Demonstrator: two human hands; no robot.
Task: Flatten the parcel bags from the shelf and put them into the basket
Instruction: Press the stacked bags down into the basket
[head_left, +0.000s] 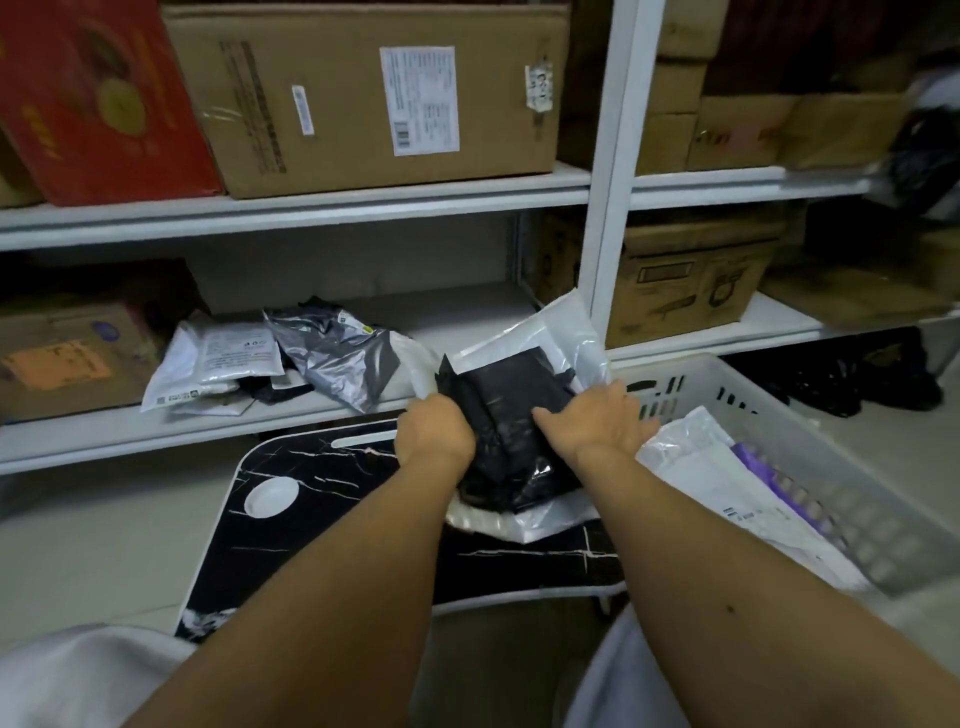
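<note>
A white parcel bag (556, 332) with a black inner side (514, 410) is held above the small black marble-patterned table (322, 478). My left hand (434, 431) grips its left edge with curled fingers. My right hand (595, 421) lies on the bag's right part, fingers stretched out toward the basket. The white plastic basket (779, 405) stands at the right and holds flat white bags (727, 483). More parcel bags remain on the lower shelf: a white one (223, 364) and a grey one (337, 353).
The white metal shelf (322, 197) carries large cardboard boxes (363, 93) and a red box (93, 98) above, and more boxes (685, 286) to the right. An upright post (608, 218) stands just behind the held bag. A box (72, 358) sits at the lower left.
</note>
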